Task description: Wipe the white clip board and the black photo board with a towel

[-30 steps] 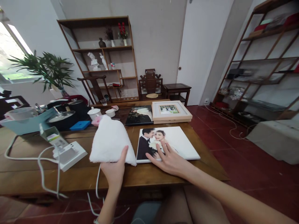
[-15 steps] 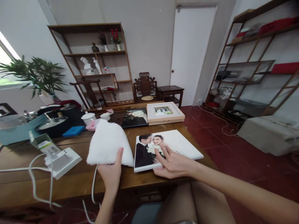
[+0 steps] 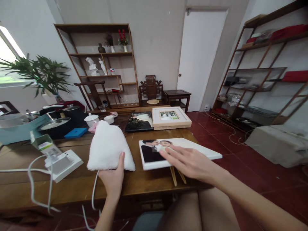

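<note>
My left hand (image 3: pixel 113 179) is closed around the lower edge of a white fluffy cloth bundle (image 3: pixel 110 146), its thumb pressed on the front. The other fingers are hidden beneath, and I cannot make out what is inside. My right hand (image 3: pixel 186 158) grips the near edge of a white photo panel (image 3: pixel 150 152) printed with a couple. Its fingers lie across the print, and its thumb is out of sight. The panel tilts, its near edge raised off the table. Two thin wooden legs (image 3: pixel 173 176) show under that edge.
Behind the panel lie a pale framed picture (image 3: pixel 184 121) and a dark photo panel (image 3: pixel 134 122). To the left are an opened white box (image 3: pixel 72 163), a white cable (image 3: pixel 32 186), a blue flat item (image 3: pixel 75 132), pots and a lidded white cup (image 3: pixel 91 119). The wooden table (image 3: pixel 96 189) ends close to my lap.
The photo panel's near edge has risen and the panel has shifted right, uncovering the wooden legs. My right hand has moved with it, fingers now closer together. My left hand stays on the cloth bundle.
</note>
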The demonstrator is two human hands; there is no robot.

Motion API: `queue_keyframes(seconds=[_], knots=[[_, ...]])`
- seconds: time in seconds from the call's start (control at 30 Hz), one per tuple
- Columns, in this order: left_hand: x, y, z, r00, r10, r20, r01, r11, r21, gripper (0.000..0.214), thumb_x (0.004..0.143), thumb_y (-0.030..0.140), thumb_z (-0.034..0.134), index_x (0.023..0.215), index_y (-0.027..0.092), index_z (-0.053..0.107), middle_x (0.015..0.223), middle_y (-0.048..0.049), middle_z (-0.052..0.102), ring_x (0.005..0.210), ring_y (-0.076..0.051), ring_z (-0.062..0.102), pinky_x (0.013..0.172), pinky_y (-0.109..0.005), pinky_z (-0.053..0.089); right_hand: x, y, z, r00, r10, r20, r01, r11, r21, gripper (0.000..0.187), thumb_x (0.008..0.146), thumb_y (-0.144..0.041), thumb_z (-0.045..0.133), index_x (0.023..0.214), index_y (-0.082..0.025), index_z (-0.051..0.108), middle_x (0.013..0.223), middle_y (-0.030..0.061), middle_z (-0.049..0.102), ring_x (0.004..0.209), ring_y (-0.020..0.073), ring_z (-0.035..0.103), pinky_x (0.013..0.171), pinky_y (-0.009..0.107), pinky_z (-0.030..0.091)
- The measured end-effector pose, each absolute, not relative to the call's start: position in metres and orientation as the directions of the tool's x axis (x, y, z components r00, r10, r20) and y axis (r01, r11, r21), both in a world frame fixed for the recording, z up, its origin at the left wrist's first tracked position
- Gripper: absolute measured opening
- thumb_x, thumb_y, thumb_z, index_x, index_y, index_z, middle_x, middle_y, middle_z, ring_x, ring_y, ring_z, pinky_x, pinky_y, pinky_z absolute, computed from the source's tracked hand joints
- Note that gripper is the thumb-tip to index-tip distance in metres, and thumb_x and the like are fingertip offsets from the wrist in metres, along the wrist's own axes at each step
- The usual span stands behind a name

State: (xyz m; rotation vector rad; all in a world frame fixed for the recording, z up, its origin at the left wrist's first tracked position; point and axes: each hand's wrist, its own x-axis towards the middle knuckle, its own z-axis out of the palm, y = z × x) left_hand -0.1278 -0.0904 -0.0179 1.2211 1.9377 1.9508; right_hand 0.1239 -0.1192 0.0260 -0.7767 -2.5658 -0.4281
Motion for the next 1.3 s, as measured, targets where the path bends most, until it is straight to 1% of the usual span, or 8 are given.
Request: queue_keyframes(seconds=[0.23,0.33,0.47,0.6,0.77,0.93,1.1,1.3], knots=[[-0.13,-0.088,-0.025,-0.654,0.574,0.492,0.533,-0.111,0.839,0.047,0.063,0.042,0.066,0.09,0.004,0.063,0.1,-0.0211,0.065,0.096,-0.033,0.06,0.085,-0.042,0.047,0.131,-0.104,0.074,-0.167,0.652,0.74,0.756,0.566,-0.328,0.032,0.082,-0.022,0.048,0.114,-0.02,0.05,0.088,0.0036,0.066,0.071,0.0167,0.063,0.063,0.029,0.052],[-0.131,-0.087,-0.027,-0.624,0.56,0.544,0.588,-0.121,0.8,0.045,0.064,0.041,0.065,0.091,0.004,0.062,0.1,-0.0207,0.064,0.097,-0.032,0.059,0.087,-0.042,0.045,0.131,-0.1,0.076,0.23,0.601,0.765,0.562,0.56,-0.609,0.029,0.076,-0.026,0.058,0.104,-0.018,0.053,0.091,0.0038,0.064,0.075,0.0168,0.061,0.064,0.029,0.052],[-0.133,-0.084,-0.032,-0.607,0.52,0.601,0.644,-0.121,0.755,0.038,0.065,0.04,0.064,0.084,0.007,0.062,0.094,-0.0184,0.066,0.097,-0.033,0.059,0.087,-0.043,0.045,0.125,-0.1,0.049,0.516,0.69,0.508,0.082,0.551,-0.831,0.029,0.073,-0.028,0.061,0.098,-0.018,0.051,0.097,0.0071,0.063,0.08,0.0193,0.062,0.065,0.034,0.054],[-0.134,-0.086,-0.042,-0.524,0.519,0.676,0.725,-0.145,0.673,0.026,0.066,0.035,0.063,0.074,0.01,0.062,0.082,-0.0174,0.068,0.09,-0.034,0.062,0.087,-0.044,0.045,0.119,-0.1,0.009,0.621,0.755,0.213,-0.272,0.462,-0.844,0.031,0.067,-0.022,0.066,0.093,-0.017,0.051,0.091,0.0063,0.065,0.083,0.0215,0.063,0.071,0.039,0.054],[-0.109,-0.111,-0.03,0.003,0.588,0.809,0.754,-0.532,0.384,0.039,0.071,0.012,0.046,0.109,0.012,0.055,0.123,-0.0146,0.053,0.118,-0.027,0.045,0.096,-0.042,0.039,0.109,-0.101,-0.019,0.648,0.762,-0.007,-0.505,0.423,-0.753,0.033,0.059,-0.009,0.064,0.087,-0.017,0.05,0.088,0.0025,0.066,0.087,0.0192,0.062,0.084,0.04,0.049],[-0.075,-0.135,-0.008,0.466,0.576,0.672,0.657,-0.733,0.173,0.035,0.062,-0.004,0.035,0.072,0.017,0.062,0.133,-0.0046,0.043,0.13,-0.027,0.024,0.103,-0.054,0.024,0.097,-0.105,-0.031,0.65,0.756,-0.085,-0.559,0.399,-0.727,0.034,0.06,-0.01,0.058,0.092,-0.018,0.049,0.093,0.0023,0.065,0.086,0.0191,0.063,0.085,0.042,0.049],[-0.073,-0.137,-0.02,0.539,0.626,0.564,0.692,-0.71,0.126,0.019,0.067,0.005,0.052,0.074,0.019,0.061,0.135,-0.0056,0.041,0.128,-0.028,0.029,0.101,-0.052,0.031,0.084,-0.11,-0.047,0.624,0.775,-0.099,-0.544,0.34,-0.767,0.041,0.065,-0.019,0.058,0.104,-0.02,0.046,0.1,0.0035,0.064,0.088,0.02,0.063,0.084,0.042,0.05],[-0.088,-0.124,-0.034,0.555,0.637,0.536,0.693,-0.71,0.125,0.033,0.063,-0.002,0.048,0.084,0.02,0.061,0.135,-0.0046,0.041,0.127,-0.027,0.032,0.1,-0.05,0.033,0.09,-0.117,-0.051,0.488,0.869,-0.086,-0.616,0.273,-0.739,0.057,0.065,-0.019,0.065,0.117,-0.024,0.042,0.11,0.0039,0.061,0.096,0.0214,0.06,0.082,0.04,0.051]])
